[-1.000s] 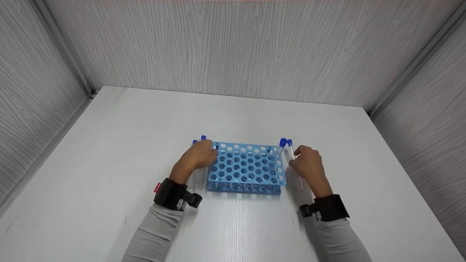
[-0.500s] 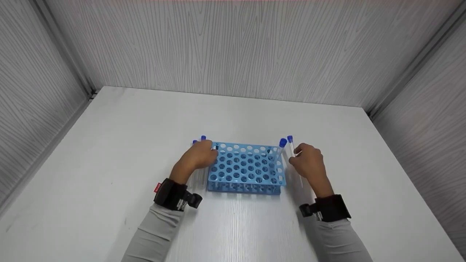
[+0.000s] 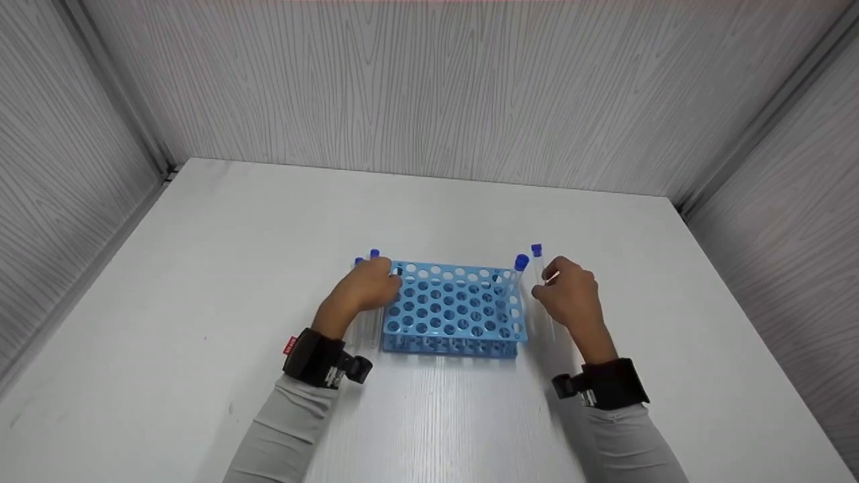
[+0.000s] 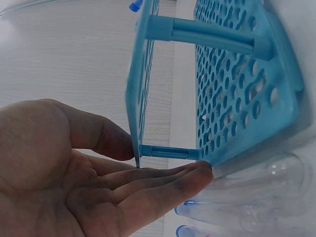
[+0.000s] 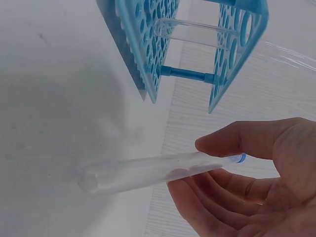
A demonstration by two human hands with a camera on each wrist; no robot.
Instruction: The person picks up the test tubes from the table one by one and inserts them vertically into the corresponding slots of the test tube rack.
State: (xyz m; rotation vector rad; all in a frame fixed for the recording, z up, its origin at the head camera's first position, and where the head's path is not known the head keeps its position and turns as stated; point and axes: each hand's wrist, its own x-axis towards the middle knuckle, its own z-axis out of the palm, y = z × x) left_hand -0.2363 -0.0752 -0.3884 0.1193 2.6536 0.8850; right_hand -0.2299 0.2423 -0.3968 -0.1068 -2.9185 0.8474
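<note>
One blue-capped tube (image 5: 133, 174), just right of the blue rack (image 3: 436, 337), is pinched in the right hand (image 3: 570, 294); the left hand (image 3: 366, 285) grips the rack's left end — a steady hold there and a light, upright pinch should prevent knocks.

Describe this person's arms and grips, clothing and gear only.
The left grip and right grip are bare, without gloves. Plain grey sleeves, slightly wrinkled, cover the forearms. Each wrist wears a wide black band with a small, stubby black attachment jutting inward. The left band also carries a red tag; its pale marking is too small to read.
</note>
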